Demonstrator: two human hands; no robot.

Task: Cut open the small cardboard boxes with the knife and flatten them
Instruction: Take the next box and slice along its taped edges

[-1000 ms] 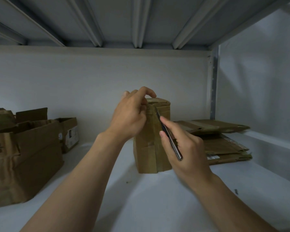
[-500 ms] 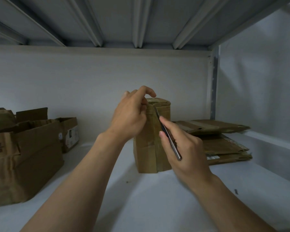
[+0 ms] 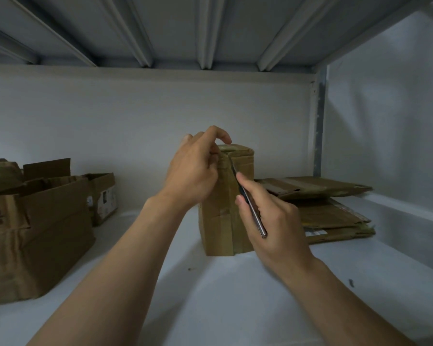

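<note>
A small brown cardboard box (image 3: 223, 221) stands upright on its end in the middle of the white shelf (image 3: 210, 308). My left hand (image 3: 195, 173) grips its upper left edge, the index finger arched over the top. My right hand (image 3: 268, 221) holds a slim metal knife (image 3: 250, 208) like a pen. The blade tip touches the taped seam near the box's top right of centre.
A large open cardboard box (image 3: 35, 233) sits at the left with a smaller open box (image 3: 103, 196) behind it. A stack of flattened boxes (image 3: 330, 208) lies at the right against the shelf's side wall. The shelf above hangs low overhead.
The knife tip has crept slightly higher along the seam towards the box's top. My left hand has stayed on the upper edge.
</note>
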